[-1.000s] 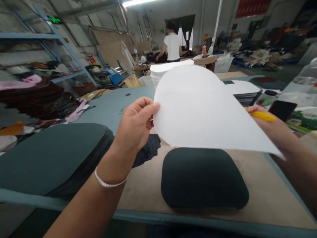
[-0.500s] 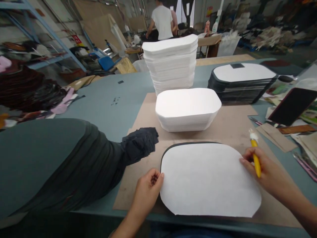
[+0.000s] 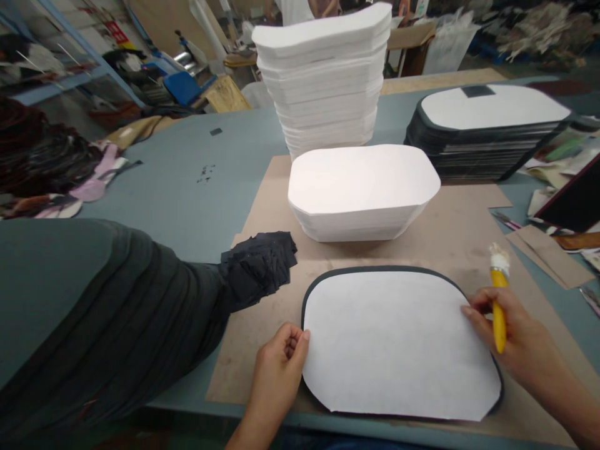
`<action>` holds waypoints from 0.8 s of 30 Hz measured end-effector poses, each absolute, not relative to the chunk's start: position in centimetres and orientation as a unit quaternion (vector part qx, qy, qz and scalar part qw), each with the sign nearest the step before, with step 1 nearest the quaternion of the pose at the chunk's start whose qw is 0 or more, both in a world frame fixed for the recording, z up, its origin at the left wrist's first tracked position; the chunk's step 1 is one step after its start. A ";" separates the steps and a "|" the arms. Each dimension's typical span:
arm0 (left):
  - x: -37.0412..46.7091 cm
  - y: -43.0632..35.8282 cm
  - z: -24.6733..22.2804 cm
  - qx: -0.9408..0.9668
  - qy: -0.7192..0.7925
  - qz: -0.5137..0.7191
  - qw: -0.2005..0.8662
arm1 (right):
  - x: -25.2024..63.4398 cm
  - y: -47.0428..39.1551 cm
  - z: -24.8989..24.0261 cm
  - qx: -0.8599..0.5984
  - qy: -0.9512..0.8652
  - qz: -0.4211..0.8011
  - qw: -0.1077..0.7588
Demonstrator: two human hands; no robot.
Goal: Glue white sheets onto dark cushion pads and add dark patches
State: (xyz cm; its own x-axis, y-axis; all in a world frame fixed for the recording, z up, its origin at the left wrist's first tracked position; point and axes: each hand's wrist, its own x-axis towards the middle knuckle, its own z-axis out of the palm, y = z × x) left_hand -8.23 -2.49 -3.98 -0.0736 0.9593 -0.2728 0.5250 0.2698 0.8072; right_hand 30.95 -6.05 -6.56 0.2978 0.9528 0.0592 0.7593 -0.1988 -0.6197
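Observation:
A white rounded sheet (image 3: 398, 344) lies over a slightly larger dark piece (image 3: 370, 270), whose rim shows along the top, the left and the lower right. My left hand (image 3: 281, 369) pinches the white sheet's left edge between thumb and fingers. At the opposite edge, my right hand (image 3: 506, 325) has thumb and finger on the sheet's upper right. That same hand carries a yellow-handled brush (image 3: 499, 312), its whitish bristles pointing up and away from me. Beyond the sheet stands a short stack of white sheets (image 3: 360, 181).
A tall white stack (image 3: 328, 81) rises behind. At the back right is a stack of dark-edged pieces (image 3: 487, 131). Large dark sheets (image 3: 117, 300) bulge on the left beside small black patches (image 3: 260, 265). Brown board (image 3: 262, 350) covers the table (image 3: 173, 187); a phone (image 3: 576, 197) leans at right.
The white sheet has shifted slightly down against the dark piece, so more dark rim shows at the top and lower right. Both hands stay at its edges. My view has tilted down.

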 end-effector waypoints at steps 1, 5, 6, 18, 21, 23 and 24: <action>-8.2 -2.5 -4.0 0.542 0.684 0.262 0.412 | 31.0 -6.0 -6.5 -0.758 -0.565 0.171 0.279; -8.3 -2.5 -4.1 0.534 0.689 0.254 0.419 | 31.1 -6.0 -6.5 -0.767 -0.558 0.176 0.262; -8.2 -2.5 -4.1 0.533 0.689 0.253 0.420 | 31.2 -6.1 -6.5 -0.770 -0.556 0.179 0.258; -8.2 -2.5 -4.4 0.531 0.691 0.255 0.418 | 31.7 -6.1 -6.8 -0.773 -0.550 0.193 0.250; -8.2 -2.4 -4.6 0.534 0.691 0.254 0.416 | 31.3 -6.0 -6.4 -0.766 -0.559 0.184 0.257; -8.3 -2.4 -4.7 0.532 0.694 0.250 0.416 | 30.9 -5.8 -6.1 -0.761 -0.563 0.180 0.267; -8.4 -2.4 -4.7 0.530 0.696 0.248 0.416 | 30.7 -5.7 -6.0 -0.757 -0.565 0.181 0.273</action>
